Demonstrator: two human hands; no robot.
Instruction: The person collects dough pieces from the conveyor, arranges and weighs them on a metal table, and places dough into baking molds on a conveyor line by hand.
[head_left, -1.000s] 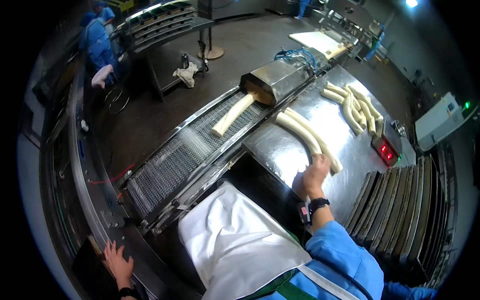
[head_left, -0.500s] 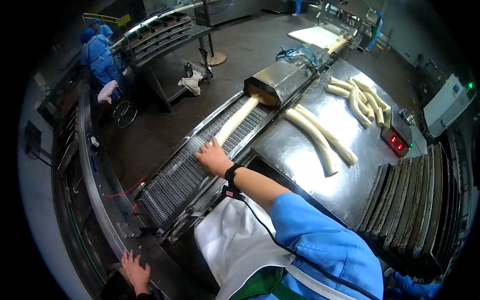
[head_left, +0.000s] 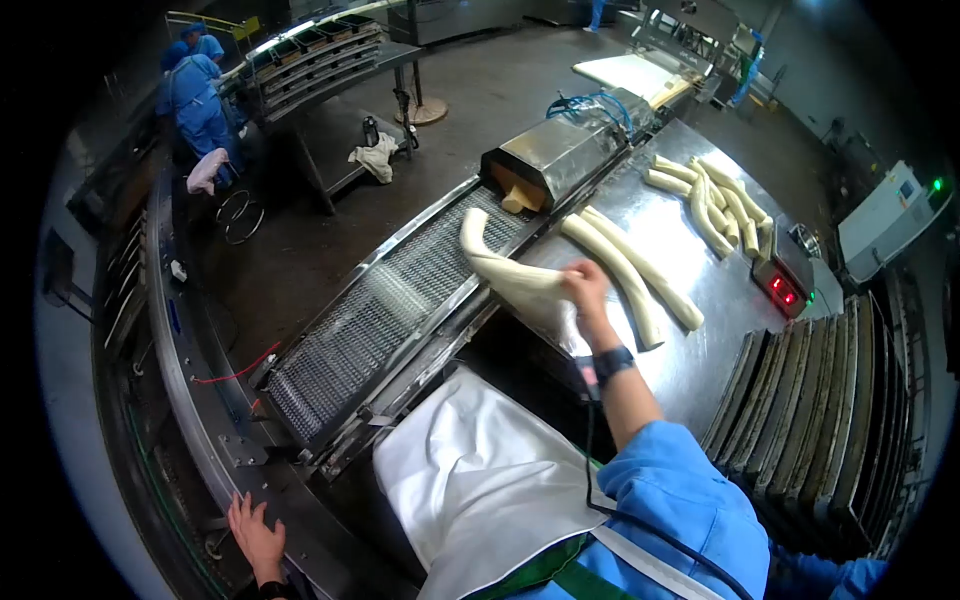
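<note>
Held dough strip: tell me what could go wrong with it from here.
The right hand grips the dough strip near one end only, so the long, bent remainder might sag, stretch or tear.

Its far end is over the mesh conveyor, so it could catch on the conveyor's edge.

A loose strip lies on the metal table close beside that hand; the held one could perhaps knock it or stick to it.
</note>
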